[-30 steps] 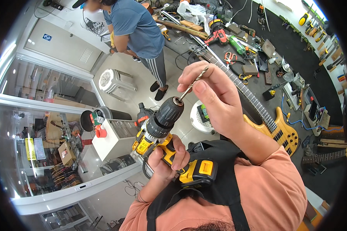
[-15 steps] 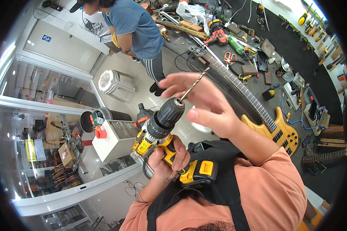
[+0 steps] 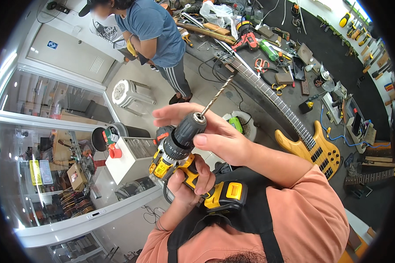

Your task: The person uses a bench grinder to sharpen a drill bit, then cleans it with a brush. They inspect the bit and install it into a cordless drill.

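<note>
My left hand [image 3: 191,179] is wrapped round the handle of a yellow-and-black cordless drill [image 3: 162,167], held in front of my chest. Its battery lies toward my black apron [image 3: 245,184], and the chuck [image 3: 191,129] points up and away from me. A long twist drill bit [image 3: 219,94] sticks out of the chuck. Around the chuck, my right hand [image 3: 224,138] is open, thumb on the near side and stretched fingers partly hidden behind it. The thumb tip is right beside the chuck; whether it touches I cannot tell.
A natural-wood bass guitar [image 3: 309,147] lies along the edge of a crowded workbench [image 3: 289,103]. On the bench are a red power tool [image 3: 245,40] and pliers [image 3: 262,65]. Two people stand beyond, one in a blue T-shirt [image 3: 156,30]. A white stool [image 3: 129,92] and white cabinet [image 3: 127,160] stand leftward.
My right hand has moved left and down from behind the bit to around the chuck. The drill has shifted very slightly, still in my left hand. A green object on a stool has come into sight.
</note>
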